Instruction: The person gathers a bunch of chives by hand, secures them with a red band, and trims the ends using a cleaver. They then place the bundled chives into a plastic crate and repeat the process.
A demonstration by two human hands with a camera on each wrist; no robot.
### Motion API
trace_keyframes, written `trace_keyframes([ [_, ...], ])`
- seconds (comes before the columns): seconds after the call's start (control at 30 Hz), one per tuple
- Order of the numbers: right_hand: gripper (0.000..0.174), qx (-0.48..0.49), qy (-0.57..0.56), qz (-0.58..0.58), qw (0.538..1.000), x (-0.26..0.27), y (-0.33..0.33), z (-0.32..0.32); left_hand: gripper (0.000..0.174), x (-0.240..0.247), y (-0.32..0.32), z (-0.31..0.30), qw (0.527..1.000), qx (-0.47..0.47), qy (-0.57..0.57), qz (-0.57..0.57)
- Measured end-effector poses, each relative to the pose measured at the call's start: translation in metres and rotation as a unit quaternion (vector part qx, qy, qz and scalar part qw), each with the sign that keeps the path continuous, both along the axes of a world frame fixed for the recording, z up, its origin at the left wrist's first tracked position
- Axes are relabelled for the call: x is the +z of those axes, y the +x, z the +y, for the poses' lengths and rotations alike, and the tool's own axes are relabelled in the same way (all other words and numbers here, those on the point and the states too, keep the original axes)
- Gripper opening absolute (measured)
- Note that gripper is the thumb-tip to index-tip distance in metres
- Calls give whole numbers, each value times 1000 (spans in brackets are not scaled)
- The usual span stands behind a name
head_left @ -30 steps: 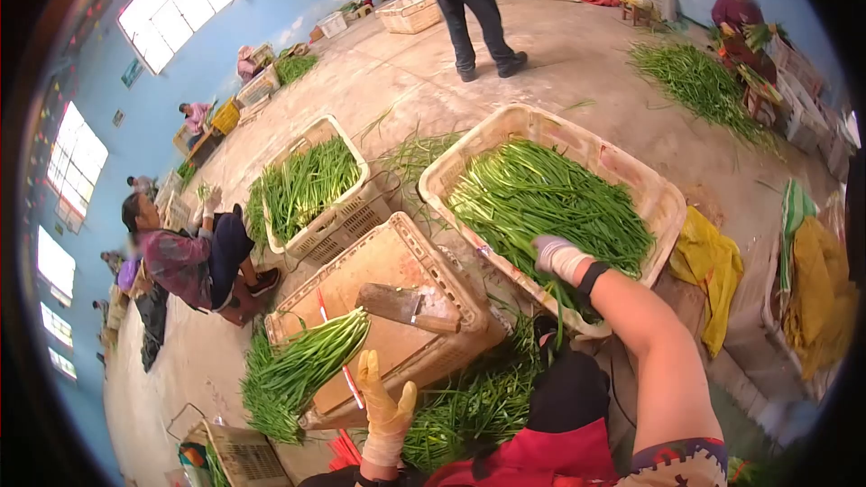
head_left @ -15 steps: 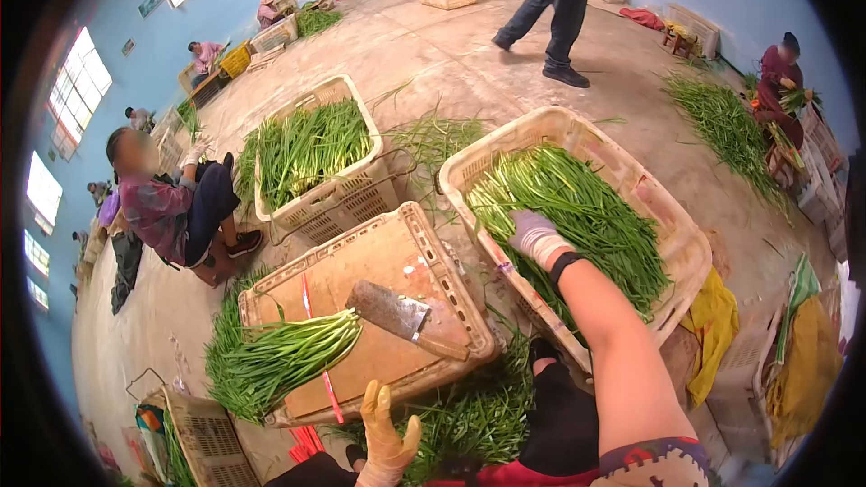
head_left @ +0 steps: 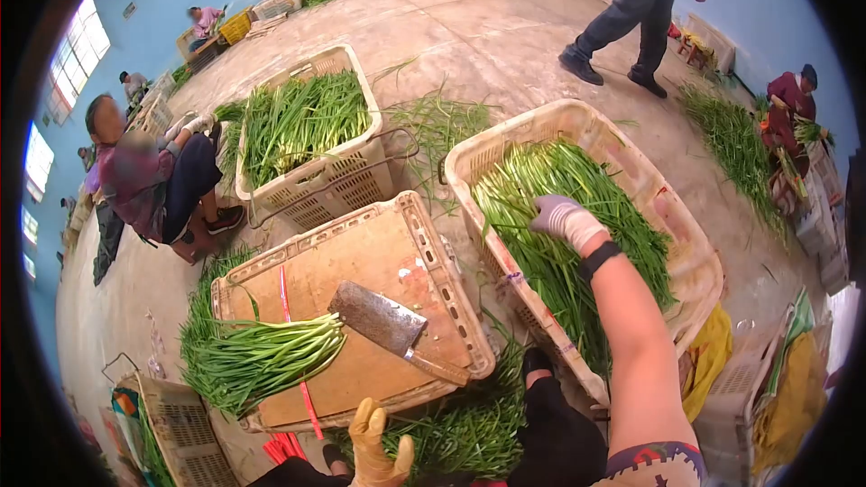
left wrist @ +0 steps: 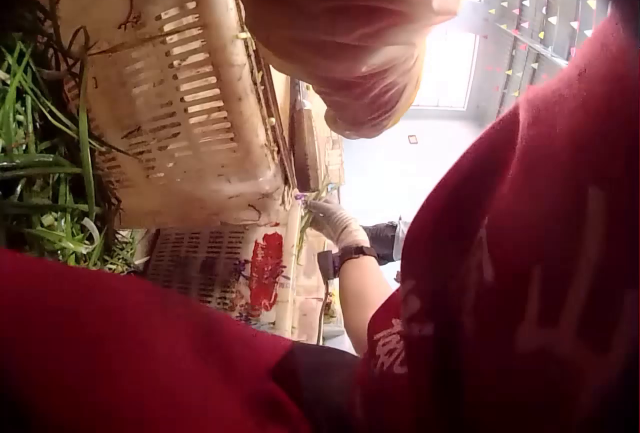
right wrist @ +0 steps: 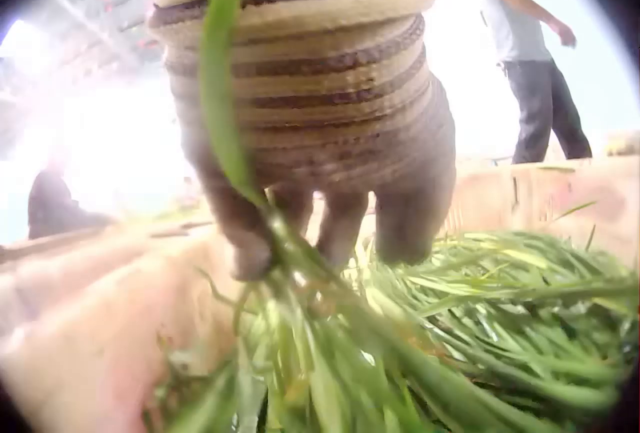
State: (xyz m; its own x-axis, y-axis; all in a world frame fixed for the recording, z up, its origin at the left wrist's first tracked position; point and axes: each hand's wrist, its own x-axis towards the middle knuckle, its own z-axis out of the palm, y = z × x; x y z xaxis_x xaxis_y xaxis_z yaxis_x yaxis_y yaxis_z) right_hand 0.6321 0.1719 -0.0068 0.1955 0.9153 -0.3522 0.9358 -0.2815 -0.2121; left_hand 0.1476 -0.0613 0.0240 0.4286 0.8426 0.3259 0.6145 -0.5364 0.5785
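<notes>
My right hand (head_left: 568,220), in a striped knit glove, reaches into a cream plastic crate (head_left: 695,248) heaped with green chives (head_left: 622,234). In the right wrist view its fingers (right wrist: 345,223) curl down around a bunch of chives (right wrist: 310,353), whose stalks gather beneath them. My left hand (head_left: 374,451), in a yellowish glove, is held up with fingers loose and nothing in it, near the front edge of an upturned crate with a board (head_left: 361,370). On this board lie a chive bunch (head_left: 271,352), a cleaver (head_left: 383,317) and a red strip (head_left: 308,410).
Another crate of chives (head_left: 311,126) stands beyond the board, with a seated person (head_left: 149,171) to its left. Loose chives (head_left: 460,437) lie by my feet. More red strips (head_left: 284,447) hang below the board. A person (head_left: 631,18) walks at the back right.
My right hand stays in the crate and its fingers have shifted over the chives. The left hand sits slightly lower in view. The person at the back has walked right.
</notes>
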Motion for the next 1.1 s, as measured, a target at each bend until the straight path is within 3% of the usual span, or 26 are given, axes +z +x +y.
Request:
trace_keyframes([
  [0.07, 53, -1, -31, 147, 989, -20, 20, 17, 79, -2, 2, 0, 1000, -25, -7, -11],
  [0.13, 52, -137, 64, 187, 971, -52, 36, 29, 79, -3, -1, 0, 1000, -23, -10, -14],
  [0.2, 56, -246, 176, 236, 923, -77, 49, 45, 80, -4, 0, 0, 1000, -8, -19, -17],
  [0.3, 78, -264, 215, 221, 914, -96, 33, 61, 81, -7, 2, -1, 999, 0, -39, -23],
  [0.4, 122, -244, 33, 113, 963, -67, -19, 52, 82, -21, 6, -5, 997, -18, -49, -55],
  [0.43, 123, -242, -42, 51, 968, -28, -47, 42, 78, -15, 9, -4, 998, -17, -55, -38],
  [0.5, 124, -224, -19, -24, 974, -47, -63, 48, 70, 7, 18, -1, 998, -14, -68, -6],
  [0.67, 112, -179, -39, -107, 977, -54, -57, 47, 74, -2, 20, 0, 997, -33, -73, -10],
  [0.77, 107, -202, 2, -82, 976, -70, -58, 51, 77, -12, 18, -2, 996, -54, -73, -18],
  [0.83, 88, -225, -9, -33, 974, -61, -46, 56, 73, 0, 23, 2, 995, -48, -83, -1],
  [0.93, 87, -281, 35, -6, 959, -66, -36, 64, 75, -5, 13, 14, 987, -47, 77, 132],
  [1.0, 79, -270, -22, 27, 962, -61, -32, 66, 74, -14, -8, 29, 968, 43, 137, 208],
  [1.1, 60, -223, -71, 2, 972, -60, -32, 74, 91, -8, -47, 64, 930, 160, 166, 284],
])
